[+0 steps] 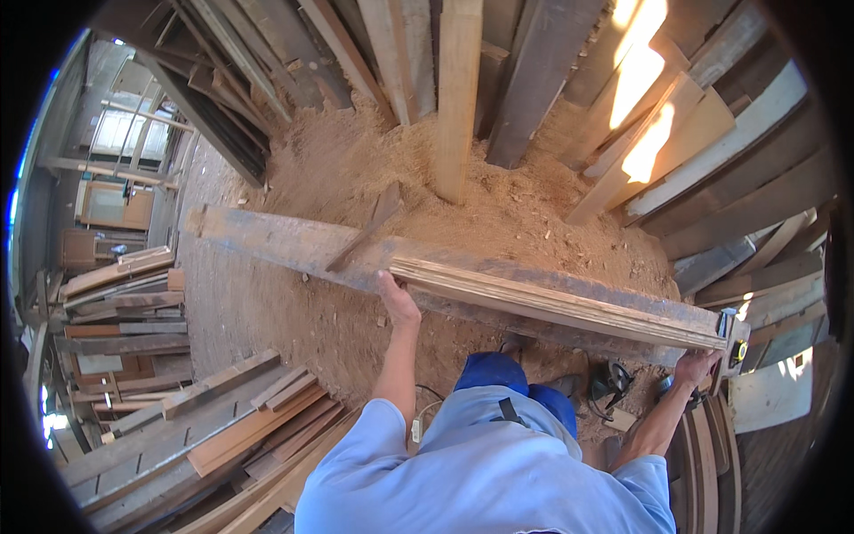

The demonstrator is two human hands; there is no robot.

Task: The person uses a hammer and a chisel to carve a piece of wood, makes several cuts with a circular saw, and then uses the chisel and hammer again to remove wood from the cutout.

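Your left hand (396,303) sits on the near edge of the long pale wooden plank (551,301), fingers curled over it at its left end. Your right hand (696,365) is clamped on the plank's far-right end, fingers wrapped under the end by a small yellow-and-black tool (738,349); can't tell exactly what that tool is.

The plank lies flat along the top of a long grey weathered timber beam (294,240), running left to right across the scene in front of you, its right end near the beam's right end. A thin dark wood offcut (369,227) leans across the beam to the left of your left hand.

Handling, my read: plank looks long, thin, stiff lengthways but likely to sag or whip in the middle if lifted from one end only. Probably moderate weight, rough-sawn, so splinters are likely w/ bare hands. The grip you have, one hand per end, looks right; keep it level.

Around you: reddish sawdust heap (374,169) beyond the beam, upright boards (458,89) leaning at the far side, stacked planks (222,427) on the floor near left. A black power tool w/ cord (609,383) lies on the floor just near your right hand; mind your feet.
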